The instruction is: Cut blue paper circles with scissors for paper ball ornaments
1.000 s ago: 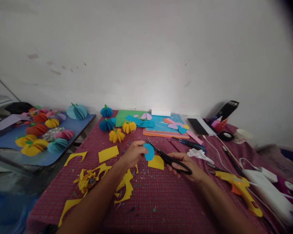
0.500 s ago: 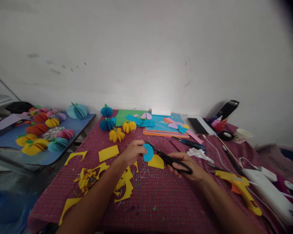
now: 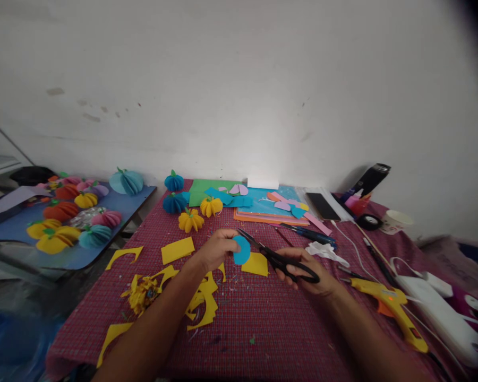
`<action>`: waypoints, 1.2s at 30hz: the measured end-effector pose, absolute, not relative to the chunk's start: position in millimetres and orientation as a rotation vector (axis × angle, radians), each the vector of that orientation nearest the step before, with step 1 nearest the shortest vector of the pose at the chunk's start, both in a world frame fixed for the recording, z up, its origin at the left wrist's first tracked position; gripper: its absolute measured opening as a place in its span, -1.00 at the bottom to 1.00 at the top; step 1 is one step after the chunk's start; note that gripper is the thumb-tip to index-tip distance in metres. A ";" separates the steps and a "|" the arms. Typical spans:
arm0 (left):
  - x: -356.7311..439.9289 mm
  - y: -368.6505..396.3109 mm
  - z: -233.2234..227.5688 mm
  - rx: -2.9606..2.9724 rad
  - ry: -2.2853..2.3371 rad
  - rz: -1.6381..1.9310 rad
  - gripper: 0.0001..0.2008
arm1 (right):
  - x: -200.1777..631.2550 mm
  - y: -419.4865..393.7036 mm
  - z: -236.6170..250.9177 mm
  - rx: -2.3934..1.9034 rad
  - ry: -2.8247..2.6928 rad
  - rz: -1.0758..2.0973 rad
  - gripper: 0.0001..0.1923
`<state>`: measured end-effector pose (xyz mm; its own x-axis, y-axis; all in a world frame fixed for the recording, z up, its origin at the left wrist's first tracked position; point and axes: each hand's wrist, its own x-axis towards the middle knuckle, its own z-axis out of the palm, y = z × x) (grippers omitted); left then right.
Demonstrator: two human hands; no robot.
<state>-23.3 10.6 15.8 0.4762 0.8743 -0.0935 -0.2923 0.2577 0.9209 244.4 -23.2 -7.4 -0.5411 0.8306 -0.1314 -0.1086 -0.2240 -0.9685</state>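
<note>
Blue paper [image 3: 242,250], cut to a rounded shape, sits at the center of the frame, pinched between the thumb and fingers of a person's left hand [image 3: 218,250]. Just to its right, the right hand [image 3: 315,263] is closed around the handles of black scissors [image 3: 278,259], blades pointing to the upper left beside the blue paper (whether they touch it is hard to tell). A yellow sheet [image 3: 256,265] lies below the blades, and yellow scraps [image 3: 207,310] litter the checked cloth [image 3: 258,329] at lower left of center. Yellow pumpkins [image 3: 191,220] and blue pumpkins [image 3: 174,203] stand left of center, near a green sheet [image 3: 197,193]. A glue gun [image 3: 388,301] rests at lower right; more pumpkins [image 3: 59,210] crowd a blue table [image 3: 140,200] at left.
</note>
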 end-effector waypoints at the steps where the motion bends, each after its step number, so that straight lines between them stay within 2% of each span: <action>1: -23.3 10.5 16.1 1.012 0.698 0.884 -0.98 | 244.2 -23.2 -8.4 -0.888 -1.362 1.831 -0.49; 28: -22.1 11.6 12.6 0.977 0.769 0.878 -0.95 | 238.9 -25.1 2.3 -0.984 -1.471 1.842 -0.59; 32: -23.0 11.8 12.0 1.008 0.732 0.862 -0.98 | 244.9 -24.4 8.5 -1.055 -1.583 1.747 -0.58; 36: -22.5 12.1 10.7 0.995 0.735 0.882 -0.95 | 249.1 -19.8 15.1 -1.156 -1.712 1.493 -0.62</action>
<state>-22.5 12.1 10.7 0.4583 0.8802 -0.1228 -0.2788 0.2736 0.9205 249.1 -19.8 15.1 -0.4532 0.8845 -0.1108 0.2298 -0.0042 -0.9732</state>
